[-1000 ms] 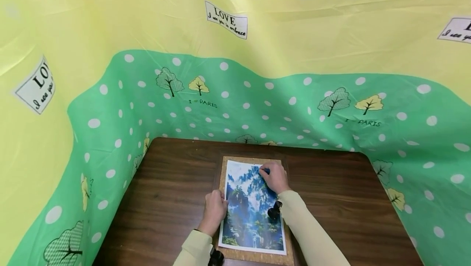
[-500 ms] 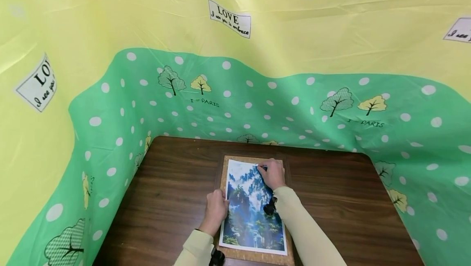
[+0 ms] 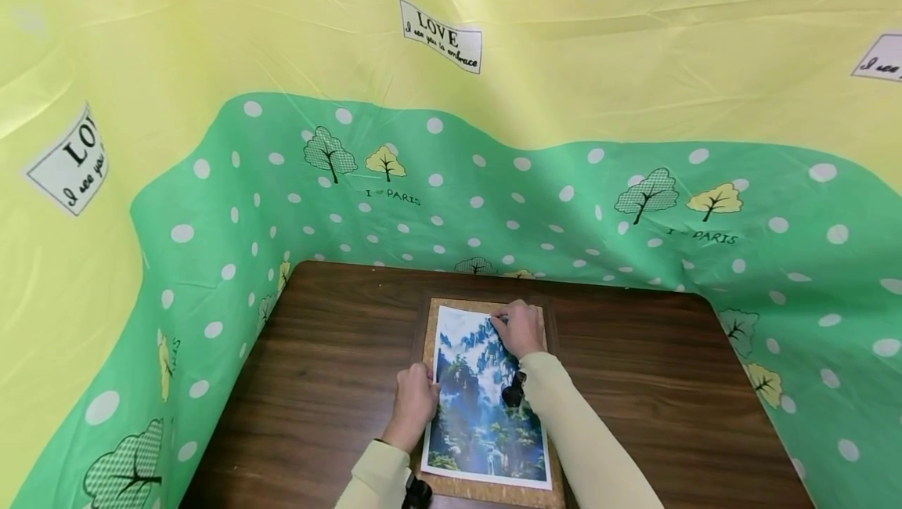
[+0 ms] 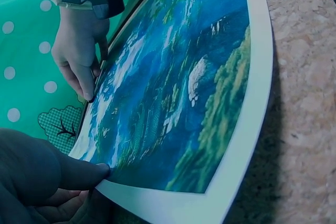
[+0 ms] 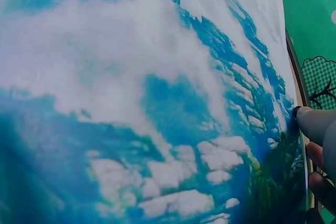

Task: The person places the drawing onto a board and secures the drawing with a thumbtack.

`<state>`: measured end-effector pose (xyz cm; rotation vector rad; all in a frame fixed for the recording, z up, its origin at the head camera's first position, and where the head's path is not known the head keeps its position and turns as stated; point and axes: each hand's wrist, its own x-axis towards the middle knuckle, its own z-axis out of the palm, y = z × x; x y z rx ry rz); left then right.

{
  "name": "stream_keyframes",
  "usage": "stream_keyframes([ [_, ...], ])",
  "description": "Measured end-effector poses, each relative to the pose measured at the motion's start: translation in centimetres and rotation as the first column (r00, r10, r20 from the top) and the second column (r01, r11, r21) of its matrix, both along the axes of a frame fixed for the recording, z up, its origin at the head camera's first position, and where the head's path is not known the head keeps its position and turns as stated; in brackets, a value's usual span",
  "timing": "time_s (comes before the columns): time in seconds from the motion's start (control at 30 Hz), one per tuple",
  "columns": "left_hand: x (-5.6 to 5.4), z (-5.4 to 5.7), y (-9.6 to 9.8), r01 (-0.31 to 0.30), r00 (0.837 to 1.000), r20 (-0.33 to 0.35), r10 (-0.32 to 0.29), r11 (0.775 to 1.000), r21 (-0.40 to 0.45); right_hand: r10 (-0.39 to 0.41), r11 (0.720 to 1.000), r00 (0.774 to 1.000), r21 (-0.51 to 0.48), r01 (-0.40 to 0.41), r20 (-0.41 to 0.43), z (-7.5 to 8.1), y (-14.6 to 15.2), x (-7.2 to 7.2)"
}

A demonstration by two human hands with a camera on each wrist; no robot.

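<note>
A printed landscape picture [image 3: 486, 407], blue mountains and waterfalls with a white border, lies over a cork board [image 3: 493, 485]. At its left edge my left hand [image 3: 414, 395] pinches the paper, thumb on top and fingers under it. That edge bows up off the cork in the left wrist view. My right hand [image 3: 523, 329] is at the top edge towards the right, thumb [image 5: 310, 119] at the paper's rim and the other fingers curled beyond it, pinching the picture. A small dark spot shows at the thumb tip; I cannot tell what it is.
The board lies on a dark brown wooden table [image 3: 338, 337]. A yellow and green patterned cloth [image 3: 493, 203] hangs behind and along the sides. Dark camera devices are strapped to both wrists.
My right hand has slid slightly left and up along the picture's top edge. My left hand keeps its place on the left edge. The view has shifted a little.
</note>
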<state>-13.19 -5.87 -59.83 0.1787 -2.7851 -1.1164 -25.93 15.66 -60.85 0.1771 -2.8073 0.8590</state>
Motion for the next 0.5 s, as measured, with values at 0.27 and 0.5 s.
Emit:
stream_keyframes([
  [0.27, -0.06, -0.01, -0.05, 0.003, 1.0, 0.004, -0.003, 1.0, -0.006, -0.022, 1.0, 0.999, 0.007, 0.022, 0.036, 0.16, -0.11, -0.6],
  [0.5, -0.19, -0.14, -0.07, 0.005, 1.0, -0.018, -0.006, 1.0, -0.02, -0.063, 0.998, 0.994, 0.001, 0.064, 0.092, 0.21, -0.35, -0.78],
])
